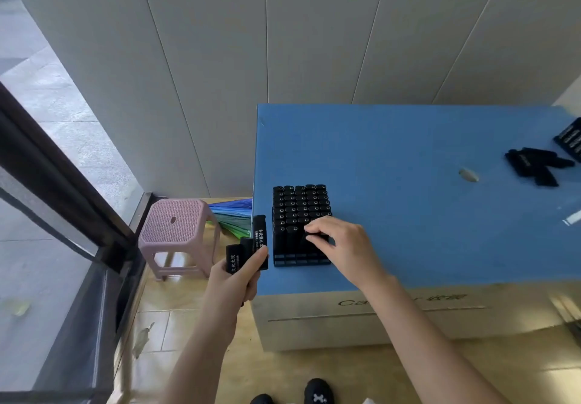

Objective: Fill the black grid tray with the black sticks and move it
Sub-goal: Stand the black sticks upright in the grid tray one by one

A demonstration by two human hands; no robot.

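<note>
The black grid tray (pixel 301 260) stands near the left front corner of the blue box top (pixel 408 215), with several black sticks (pixel 298 205) standing upright in its cells. My right hand (pixel 342 246) is over the tray's front right part, fingertips pinching one black stick (pixel 316 236) at a cell. My left hand (pixel 234 281), just off the box's left edge, grips three black sticks with white print (pixel 251 246) pointing upward.
A loose pile of black sticks (pixel 534 166) and another tray (pixel 570 139) lie at the far right of the box top. A pink plastic stool (pixel 179 230) stands on the floor to the left, coloured sheets (pixel 234 215) beside it. My shoes (pixel 317 394) show below.
</note>
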